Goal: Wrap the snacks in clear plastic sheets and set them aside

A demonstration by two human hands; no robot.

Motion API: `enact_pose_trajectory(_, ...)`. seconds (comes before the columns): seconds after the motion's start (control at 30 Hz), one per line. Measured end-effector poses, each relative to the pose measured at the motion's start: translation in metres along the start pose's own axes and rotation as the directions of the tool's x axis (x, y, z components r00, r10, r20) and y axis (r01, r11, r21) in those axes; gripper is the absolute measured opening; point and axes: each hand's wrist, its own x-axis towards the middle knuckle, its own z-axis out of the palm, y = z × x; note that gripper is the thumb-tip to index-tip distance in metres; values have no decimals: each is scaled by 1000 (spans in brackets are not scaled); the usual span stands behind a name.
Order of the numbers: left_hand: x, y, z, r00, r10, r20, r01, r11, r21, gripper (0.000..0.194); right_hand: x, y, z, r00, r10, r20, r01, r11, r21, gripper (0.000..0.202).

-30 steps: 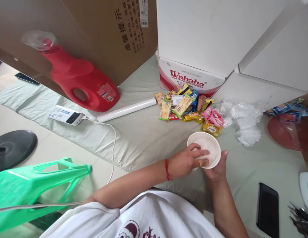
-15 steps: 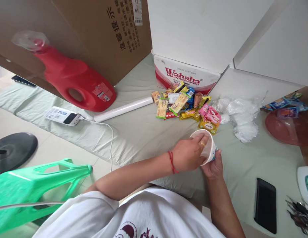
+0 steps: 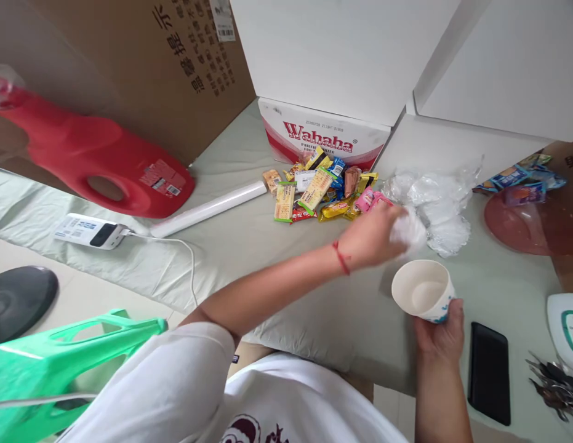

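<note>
My right hand (image 3: 443, 338) holds a white paper cup (image 3: 438, 303) with blue marks from below, thumb along its side. The cup tilts towards me and its inside looks bare. My left hand (image 3: 372, 239), with a red string bracelet at the wrist, is closed on a crumpled piece of clear plastic (image 3: 410, 234), blurred by motion. That hand is beyond the cup, over the near right edge of a pile of wrapped snacks (image 3: 316, 191), hiding part of it. More crumpled clear plastic (image 3: 445, 197) lies just past it.
A Wahaha carton (image 3: 323, 132) stands behind the snacks. To the left are a white roll (image 3: 210, 209), a red jug (image 3: 111, 160) and a corded white device (image 3: 90, 231). At right lie a black phone (image 3: 489, 372), a reddish lid-like disc (image 3: 512, 227) and metal tools (image 3: 554, 384).
My left hand has come out of the cup and moved up and right with clear plastic in it. My right hand has shifted the cup right and down. The view has turned slightly right.
</note>
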Motion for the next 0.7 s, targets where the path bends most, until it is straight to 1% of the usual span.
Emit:
enact_pose_trajectory(0.03,26,-4,-3,996,-48,-81,47,999,-11,56,0,-6,-6,1000,-16,-23,16,1000,-11,58)
enact_pose_trajectory(0.1,81,-13,-3,981,-132,-141,123,990,-74,66,-1,-15,-16,998,-13,-56,12,1000,-25,60)
enact_pose_trajectory(0.13,109,-18,0,976,-187,-109,174,977,-123,72,-2,-18,-19,997,-6,-70,5,1000,-25,61)
enact_pose_trajectory(0.17,133,-24,4,968,-246,-51,233,956,-177,73,-3,-20,-22,997,3,-77,-4,1000,-21,62)
enact_pose_trajectory(0.2,154,-30,9,955,-296,-11,286,932,-225,68,-4,-22,-24,997,15,-73,-15,1000,-11,63)
enact_pose_trajectory(0.23,170,-36,14,948,-318,17,311,914,-261,65,-5,-24,-26,998,31,-60,-31,1000,3,64)
enact_pose_trajectory(0.27,181,-42,18,949,-314,27,308,908,-282,65,-7,-25,-27,998,48,-43,-48,999,20,64)
enact_pose_trajectory(0.3,186,-47,21,953,-302,11,293,912,-287,65,-8,-27,-29,997,67,-28,-66,997,38,64)
enact_pose_trajectory(0.33,185,-51,21,964,-265,-29,248,930,-272,66,-9,-28,-31,996,84,-18,-83,995,56,63)
enact_pose_trajectory(0.37,177,-54,20,974,-205,-91,179,955,-235,65,-9,-31,-32,995,97,-15,-95,993,69,62)
enact_pose_trajectory(0.4,163,-55,16,978,-125,-167,95,980,-178,63,-8,-34,-32,995,96,-24,-94,993,77,61)
enact_pose_trajectory(0.43,144,-55,11,969,-32,-244,6,994,-107,59,-5,-39,-32,996,83,-42,-79,994,77,60)
enact_pose_trajectory(0.47,120,-53,4,951,44,-305,-58,998,-36,56,1,-46,-31,997,52,-65,-48,997,68,57)
enact_pose_trajectory(0.53,64,-46,-9,917,124,-379,-103,992,76,49,22,-66,-25,992,-60,-112,65,997,35,51)
enact_pose_trajectory(0.6,4,-40,-20,894,148,-422,-102,986,130,38,58,-95,-17,971,-197,-136,200,980,12,45)
enact_pose_trajectory(0.63,-24,-39,-24,894,149,-423,-98,985,140,32,82,-112,-12,963,-242,-122,247,969,28,47)
enact_pose_trajectory(0.67,-49,-41,-26,904,142,-403,-90,985,145,28,108,-131,-7,952,-275,-136,283,958,50,49)
enact_pose_trajectory(0.7,-71,-45,-28,919,120,-376,-71,987,141,23,134,-151,-2,951,-265,-160,278,958,69,54)
